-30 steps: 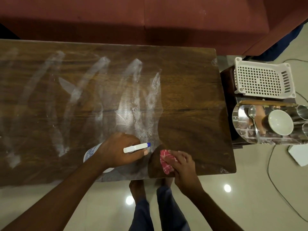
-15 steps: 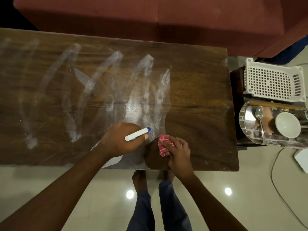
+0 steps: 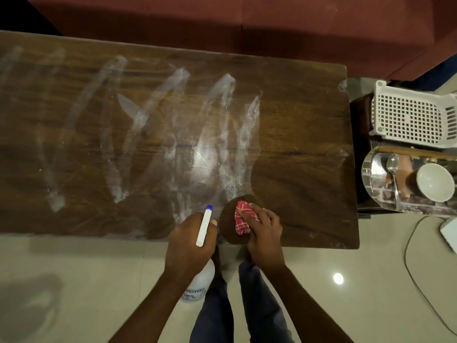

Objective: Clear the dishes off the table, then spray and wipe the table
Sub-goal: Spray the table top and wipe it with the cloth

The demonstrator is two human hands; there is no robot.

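The dark wooden table (image 3: 296, 125) is streaked with white foamy spray lines across its left and middle. My left hand (image 3: 190, 241) grips a white spray bottle (image 3: 197, 285) at the table's near edge, its blue-tipped nozzle (image 3: 204, 225) pointing away from me. My right hand (image 3: 264, 231) presses a red checked cloth (image 3: 243, 216) onto the table near the front edge, inside a dark wiped patch. To the right of the cloth the wood looks wiped and free of streaks.
A side stand at the right holds a white perforated basket (image 3: 413, 117) and a shiny steel tray (image 3: 376, 194) with a white bowl (image 3: 434, 181) and a spoon (image 3: 393, 169). A maroon sofa (image 3: 222, 23) runs behind the table. A cable (image 3: 415, 263) lies on the tiled floor.
My left hand has drawn the spray bottle back to the table's near edge and turned its nozzle from pointing right to pointing away. My right hand keeps the cloth on the same patch.
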